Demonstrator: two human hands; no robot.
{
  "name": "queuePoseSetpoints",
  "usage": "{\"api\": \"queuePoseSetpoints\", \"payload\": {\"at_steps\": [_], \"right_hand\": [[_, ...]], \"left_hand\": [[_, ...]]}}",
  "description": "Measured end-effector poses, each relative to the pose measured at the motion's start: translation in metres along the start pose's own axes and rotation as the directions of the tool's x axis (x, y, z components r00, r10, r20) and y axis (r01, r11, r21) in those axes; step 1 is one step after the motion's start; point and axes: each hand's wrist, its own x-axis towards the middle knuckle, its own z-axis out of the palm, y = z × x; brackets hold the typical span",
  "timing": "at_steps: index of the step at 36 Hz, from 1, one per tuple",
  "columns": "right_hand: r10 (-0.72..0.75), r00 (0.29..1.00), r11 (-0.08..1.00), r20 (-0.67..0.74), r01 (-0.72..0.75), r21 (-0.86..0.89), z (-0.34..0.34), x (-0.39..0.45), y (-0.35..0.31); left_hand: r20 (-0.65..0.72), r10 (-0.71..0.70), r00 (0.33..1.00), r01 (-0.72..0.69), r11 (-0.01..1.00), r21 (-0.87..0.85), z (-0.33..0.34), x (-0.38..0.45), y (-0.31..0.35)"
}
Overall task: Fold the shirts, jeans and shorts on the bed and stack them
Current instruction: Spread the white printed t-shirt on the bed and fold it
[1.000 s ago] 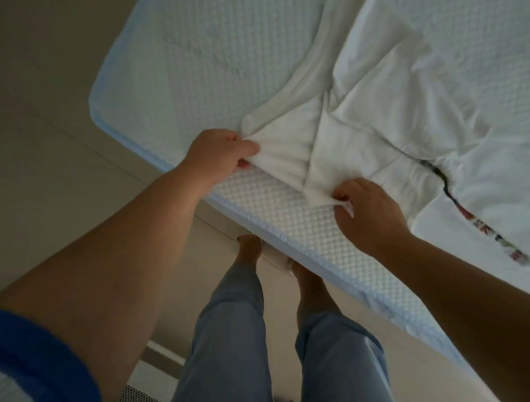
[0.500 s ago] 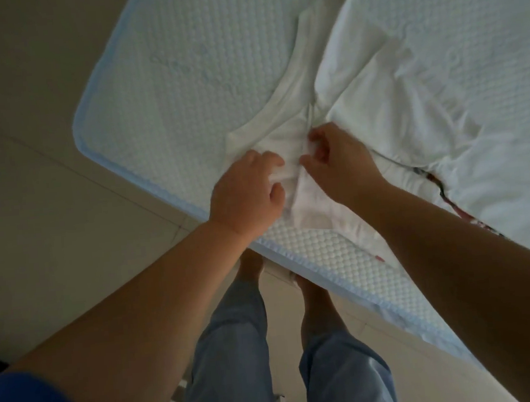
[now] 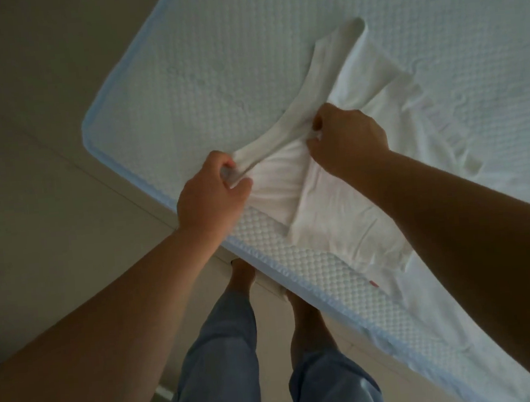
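1. A bed [image 3: 201,78] with a white quilted cover and pale blue edging is seen from above, with beige floor [image 3: 29,157] beside it.
2. A white shirt [image 3: 328,208] is spread near the bed's corner and front edge, partly folded, one long sleeve [image 3: 326,76] stretched away across the cover.
3. The sleeve's near end is gripped in the curled fingers of the left hand [image 3: 208,193].
4. Cloth at the sleeve's middle is pinched by the right hand [image 3: 348,142].
5. Blue-trousered legs [image 3: 220,365] and bare feet are seen below the bed's edge.
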Motion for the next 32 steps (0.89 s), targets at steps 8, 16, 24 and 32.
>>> {"api": "queuePoseSetpoints", "payload": {"at_steps": [8,16,24,32], "right_hand": [[-0.005,0.999,1.000,-0.034,0.004,-0.025,-0.005,0.011,-0.002],[0.080,0.985,0.964,-0.150,-0.038,0.263,-0.013,0.008,0.004],[0.206,0.966,0.939,-0.159,-0.150,0.310,-0.042,0.059,0.020],[-0.014,0.997,1.000,-0.076,0.015,0.012,-0.047,0.089,0.007]], "left_hand": [[0.113,-0.020,0.993,0.017,1.000,0.023,-0.002,-0.001,-0.010],[0.152,-0.100,0.983,0.087,0.992,0.087,-0.004,0.006,-0.007],[0.160,-0.142,0.977,0.131,0.989,0.076,-0.005,0.005,-0.006],[0.100,-0.152,0.983,0.151,0.988,0.017,-0.001,0.000,-0.004]]}}
